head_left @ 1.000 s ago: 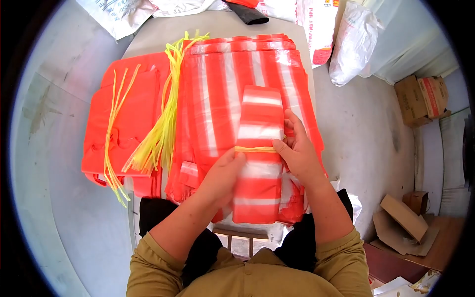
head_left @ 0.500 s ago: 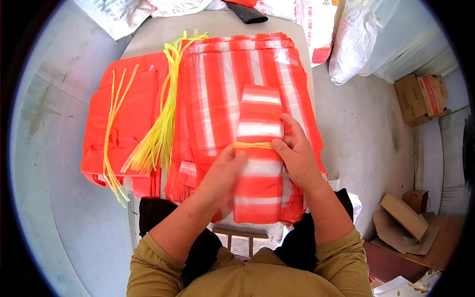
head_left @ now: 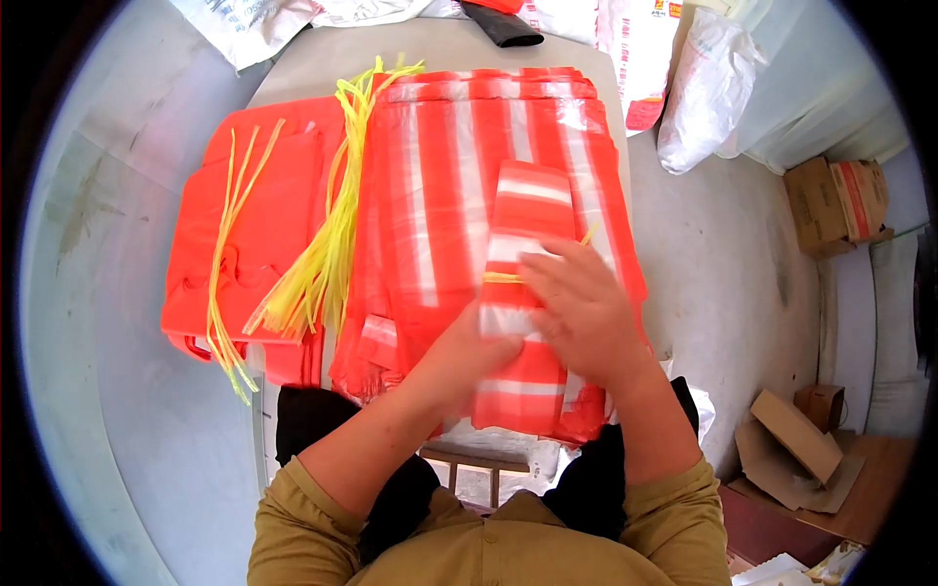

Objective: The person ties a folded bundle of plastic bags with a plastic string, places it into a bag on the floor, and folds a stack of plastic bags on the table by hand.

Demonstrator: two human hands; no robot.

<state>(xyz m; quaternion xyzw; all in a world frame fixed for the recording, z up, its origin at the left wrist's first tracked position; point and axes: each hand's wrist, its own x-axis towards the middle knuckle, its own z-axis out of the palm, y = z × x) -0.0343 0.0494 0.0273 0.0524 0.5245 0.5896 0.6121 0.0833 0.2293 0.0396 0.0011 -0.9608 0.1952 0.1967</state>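
on a table: red folded pile, yellow strips likely laid within easy reach, striped stack.
atop it, left hand on yellow-banded bundle, perhaps for steadiness, closure impossible to tell; right hand across, fingers apart.

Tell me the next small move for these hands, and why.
Probably steady the striped bundle with the left hand and check the yellow tie with the right hand: the tie crosses the bundle, but the right hand covers part of it, hiding whether it is fastened.
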